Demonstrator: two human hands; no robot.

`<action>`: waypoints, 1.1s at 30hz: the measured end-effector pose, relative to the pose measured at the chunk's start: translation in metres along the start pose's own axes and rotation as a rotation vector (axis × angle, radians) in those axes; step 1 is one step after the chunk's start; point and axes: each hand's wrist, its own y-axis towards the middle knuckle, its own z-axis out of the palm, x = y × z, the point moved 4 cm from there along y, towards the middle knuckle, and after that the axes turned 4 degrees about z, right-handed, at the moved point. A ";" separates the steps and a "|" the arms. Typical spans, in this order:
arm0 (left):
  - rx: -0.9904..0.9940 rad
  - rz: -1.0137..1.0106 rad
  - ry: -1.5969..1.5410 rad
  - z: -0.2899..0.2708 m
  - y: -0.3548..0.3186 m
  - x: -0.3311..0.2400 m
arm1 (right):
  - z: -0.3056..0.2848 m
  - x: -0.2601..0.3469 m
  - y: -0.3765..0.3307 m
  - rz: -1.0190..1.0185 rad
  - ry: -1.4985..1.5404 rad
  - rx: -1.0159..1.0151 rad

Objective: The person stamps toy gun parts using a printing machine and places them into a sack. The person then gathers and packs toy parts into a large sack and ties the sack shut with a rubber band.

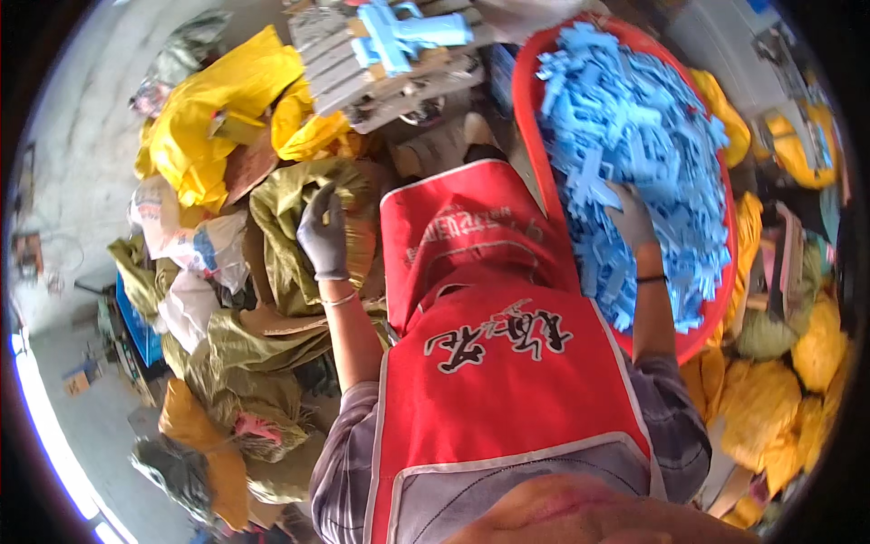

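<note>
My right hand [633, 219], in a grey glove, reaches into a red oval tub [529, 122] at the right. Its fingers close on the near end of a light-blue plastic toy pistol [591, 180], just above the heap of similar blue pieces [625, 118]. My left hand [323, 238], also gloved, is raised over the olive woven sack [281, 204] on the left. Its fingers curve with a gap to the thumb, and nothing shows between them. At the top, another blue toy pistol [408, 36] lies on a grey slatted stand [335, 72].
Yellow sacks [195, 113] and white plastic bags [195, 249] pile up on the left. Olive sacking [258, 349] lies nearer to me. More orange-yellow sacks [761, 412] crowd the right side behind the tub. My red apron [507, 363] covers my lap between the sack and the tub.
</note>
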 end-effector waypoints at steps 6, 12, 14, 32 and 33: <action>-0.007 0.187 0.032 -0.008 0.046 -0.068 | -0.020 0.018 0.002 -0.016 0.038 -0.111; -0.062 0.400 0.047 -0.006 0.097 -0.123 | -0.019 0.039 0.009 0.059 0.755 -0.165; -0.009 0.473 0.051 0.005 0.116 -0.129 | -0.025 0.064 0.011 0.024 0.740 -0.172; -0.077 0.266 -0.103 -0.003 0.132 -0.090 | -0.070 0.257 0.127 -0.464 0.773 -0.074; -0.094 0.193 -0.189 -0.008 0.120 -0.065 | -0.069 0.274 0.136 -0.560 0.666 -0.075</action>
